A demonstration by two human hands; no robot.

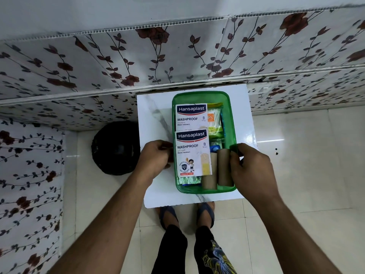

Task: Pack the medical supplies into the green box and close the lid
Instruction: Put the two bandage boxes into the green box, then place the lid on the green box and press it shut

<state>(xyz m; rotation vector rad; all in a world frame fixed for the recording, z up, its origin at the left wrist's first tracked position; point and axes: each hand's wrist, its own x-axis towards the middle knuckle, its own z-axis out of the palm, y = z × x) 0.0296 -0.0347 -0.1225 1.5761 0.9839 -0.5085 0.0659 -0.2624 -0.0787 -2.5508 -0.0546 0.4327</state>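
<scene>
A translucent green box (199, 96) sits on a small white marble-pattern table (156, 115). Inside lie two white Hansaplast plaster packs (191, 115) (192, 153), a yellow-green pack of cotton swabs (215, 119), two brown tape rolls (224, 169) and small blue and green packets. My left hand (156, 157) is curled against the box's left wall. My right hand (252, 169) pinches the right rim beside the rolls. No separate lid shows; I cannot tell whether a clear one covers the box.
A black round bin (116, 149) stands on the tiled floor left of the table. A floral-patterned wall (177, 56) runs behind the table and along the left. My feet in sandals (167, 214) are just under the table's near edge.
</scene>
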